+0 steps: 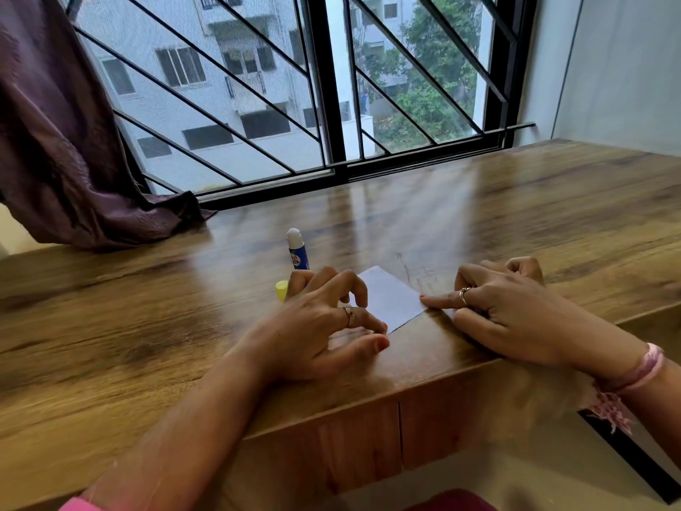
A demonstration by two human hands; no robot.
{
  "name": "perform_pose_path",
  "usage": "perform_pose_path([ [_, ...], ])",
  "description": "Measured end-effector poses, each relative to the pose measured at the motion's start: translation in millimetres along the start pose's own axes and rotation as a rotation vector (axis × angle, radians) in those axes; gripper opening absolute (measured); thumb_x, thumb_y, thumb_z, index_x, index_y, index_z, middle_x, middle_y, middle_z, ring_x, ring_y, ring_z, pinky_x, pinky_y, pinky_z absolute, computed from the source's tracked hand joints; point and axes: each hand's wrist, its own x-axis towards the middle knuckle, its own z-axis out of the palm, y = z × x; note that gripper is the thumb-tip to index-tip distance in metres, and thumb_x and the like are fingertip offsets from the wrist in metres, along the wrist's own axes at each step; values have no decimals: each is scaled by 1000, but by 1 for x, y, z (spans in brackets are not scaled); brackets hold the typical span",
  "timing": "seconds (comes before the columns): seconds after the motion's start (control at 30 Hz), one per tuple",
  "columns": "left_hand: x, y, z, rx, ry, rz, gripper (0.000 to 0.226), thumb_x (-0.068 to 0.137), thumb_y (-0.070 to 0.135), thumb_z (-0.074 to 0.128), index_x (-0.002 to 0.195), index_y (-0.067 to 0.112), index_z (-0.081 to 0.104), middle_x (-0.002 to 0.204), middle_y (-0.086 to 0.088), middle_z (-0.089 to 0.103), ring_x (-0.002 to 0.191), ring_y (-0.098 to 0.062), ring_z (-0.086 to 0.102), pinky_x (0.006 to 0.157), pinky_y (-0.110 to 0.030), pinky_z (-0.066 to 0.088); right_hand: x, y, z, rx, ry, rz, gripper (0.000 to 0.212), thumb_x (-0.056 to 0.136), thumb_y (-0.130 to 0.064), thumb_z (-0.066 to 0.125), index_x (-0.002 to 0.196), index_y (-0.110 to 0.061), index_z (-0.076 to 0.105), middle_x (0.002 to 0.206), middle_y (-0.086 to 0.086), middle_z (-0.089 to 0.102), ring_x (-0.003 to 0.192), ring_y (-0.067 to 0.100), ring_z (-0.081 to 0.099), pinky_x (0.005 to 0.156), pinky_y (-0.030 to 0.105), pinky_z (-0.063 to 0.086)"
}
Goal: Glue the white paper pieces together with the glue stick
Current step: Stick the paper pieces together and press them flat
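On the brown wooden table (516, 215), a small yellow cap (281, 290) lies left of the blue glue stick (298, 250), which stands upright, white tip open. The left hand (324, 326) presses curled fingertips on the white paper piece (388, 295). The right hand (508, 307) presses its straight forefinger on the paper's right edge, near the table's near edge.

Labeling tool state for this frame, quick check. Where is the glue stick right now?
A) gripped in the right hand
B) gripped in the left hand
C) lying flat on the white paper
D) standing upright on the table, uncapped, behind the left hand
D. The glue stick stands upright on the table with its white tip exposed, just beyond the left hand; the yellow cap lies beside that hand, and both the left hand and the right hand press on the white paper.
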Motion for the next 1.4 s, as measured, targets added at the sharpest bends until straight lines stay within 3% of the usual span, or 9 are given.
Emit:
perform_pose_path([
  [0.23,0,-3,4,62,56,-54,40,91,55,40,95,32,74,99,8,57,98,-11,50,87,-38,31,-10,-12,-5,70,3,-7,52,77,-57,16,111,-59,56,87,-19,47,88,-7,45,76,29,13],
  [0.37,0,-5,7,59,67,-31,39,90,57,43,93,31,73,98,9,57,97,-9,50,89,-37,31,-6,-5,-7,254,-78,16,38,81,-50,26,102,-66,53,87,-20,49,92,-9,46,87,33,21],
  [0.57,0,-10,8,63,133,-21,40,88,57,44,97,26,70,100,8,58,97,-10,54,88,-39,34,2,8,-6,468,-145,42,41,85,-43,30,117,-59,50,94,-24,50,94,-11,50,94,37,32],
  [0.77,-2,-28,-3,-95,618,-267,21,90,38,49,87,19,57,92,5,47,84,-2,44,79,-37,37,7,-12,10,229,-64,-9,46,83,-56,18,124,-61,37,117,-27,33,104,-14,30,77,25,11],
  [0.87,-6,-43,-9,-145,810,-403,13,91,32,52,89,20,48,89,2,47,76,3,44,72,-16,37,9,-21,17,122,-66,-66,51,84,-58,12,130,-58,32,136,-26,27,112,-11,17,79,26,8],
  [0.93,-8,-52,-10,-186,857,-512,11,90,28,52,91,18,47,89,-3,49,74,1,45,65,-12,36,11,-25,20,81,-65,-82,54,83,-58,8,132,-56,31,141,-29,30,111,-14,11,83,29,7],
  [1.07,-12,-69,-5,-368,887,-774,12,87,17,49,99,14,50,90,-12,55,67,-16,47,57,-29,38,15,-24,16,56,-66,-81,53,86,-57,7,132,-54,34,140,-31,37,113,-13,16,93,34,11],
  [1.2,-14,-82,-1,-477,764,-1000,14,89,15,48,102,17,52,95,-6,59,73,-13,52,61,-28,39,25,-19,15,24,-115,-53,45,93,-51,16,134,-52,34,147,-29,32,129,-4,23,101,40,9],
  [1.4,-17,-87,2,-661,501,-1127,18,92,14,42,105,15,56,101,-8,62,91,-21,57,84,-37,49,44,-4,16,-2,-191,-30,45,94,-48,17,136,-50,31,151,-25,29,137,2,23,103,42,7],
])
